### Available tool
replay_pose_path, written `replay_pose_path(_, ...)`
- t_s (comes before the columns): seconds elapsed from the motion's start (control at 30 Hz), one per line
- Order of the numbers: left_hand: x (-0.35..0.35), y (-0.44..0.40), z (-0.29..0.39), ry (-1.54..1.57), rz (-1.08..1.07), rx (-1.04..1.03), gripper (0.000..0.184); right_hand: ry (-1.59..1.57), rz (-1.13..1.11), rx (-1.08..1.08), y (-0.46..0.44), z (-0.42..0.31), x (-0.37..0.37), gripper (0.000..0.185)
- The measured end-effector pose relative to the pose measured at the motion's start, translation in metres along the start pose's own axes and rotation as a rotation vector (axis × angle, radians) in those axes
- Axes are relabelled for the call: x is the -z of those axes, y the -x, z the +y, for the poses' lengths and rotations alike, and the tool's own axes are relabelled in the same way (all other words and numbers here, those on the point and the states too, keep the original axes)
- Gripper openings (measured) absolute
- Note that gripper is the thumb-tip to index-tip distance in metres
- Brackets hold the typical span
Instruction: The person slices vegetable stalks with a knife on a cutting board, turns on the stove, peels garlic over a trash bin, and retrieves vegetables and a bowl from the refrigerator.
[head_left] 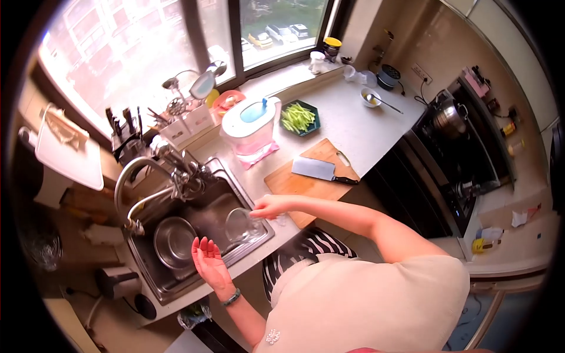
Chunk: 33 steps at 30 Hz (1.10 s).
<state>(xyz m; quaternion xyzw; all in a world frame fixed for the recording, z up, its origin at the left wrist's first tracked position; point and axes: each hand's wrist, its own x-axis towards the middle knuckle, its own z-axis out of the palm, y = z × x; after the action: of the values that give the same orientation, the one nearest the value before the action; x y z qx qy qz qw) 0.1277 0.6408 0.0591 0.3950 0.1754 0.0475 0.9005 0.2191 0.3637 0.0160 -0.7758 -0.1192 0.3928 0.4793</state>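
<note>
My right hand (271, 207) is closed on the edge of a clear, round-rimmed glass bowl (238, 226), tilted over the right part of the sink (266, 234). My left hand (210, 263) is raised at the sink's front edge, palm up, fingers stretched out, with nothing in it. Beyond it a round metal basin (175, 242) sits in the left part of the sink. A curved faucet (126, 176) arches over the sink's left side. Right of my right hand, a cleaver (315, 168) lies on a wooden cutting board (279, 182).
A dark plate of cut green vegetables (299, 117) and a water filter pitcher (250, 126) stand behind the board. Farther right are a small bowl with a spoon (371, 98) and a stove with a metal pot (448, 116). A knife block (126, 138) stands behind the sink.
</note>
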Motion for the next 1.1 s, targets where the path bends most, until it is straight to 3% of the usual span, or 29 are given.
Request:
replay_pose_path(0.17,-0.045,-0.008,-0.036,-0.092,-0.037,0.093,0.031,-0.480,0.535,-0.028,0.144,0.086,0.052,0.038)
replay_pose_path(0.33,-0.094,-0.011,-0.081,-0.176,-0.021,0.125,0.030,-0.593,1.030,-0.097,0.201,0.211,0.127,0.037)
replay_pose_path(0.4,-0.117,-0.012,-0.100,-0.201,-0.020,0.121,0.030,-0.598,1.129,-0.083,0.214,0.247,0.162,0.040)
replay_pose_path(0.5,-0.157,-0.007,-0.127,-0.224,0.002,0.091,0.029,-0.680,1.202,-0.085,0.212,0.321,0.212,0.040)
replay_pose_path(0.67,-0.201,0.001,-0.168,-0.248,0.038,0.045,0.029,-0.745,1.197,-0.061,0.207,0.369,0.262,0.039)
replay_pose_path(1.1,-0.257,0.023,-0.209,-0.318,0.046,0.033,0.023,-0.800,1.181,-0.056,0.188,0.405,0.304,0.035)
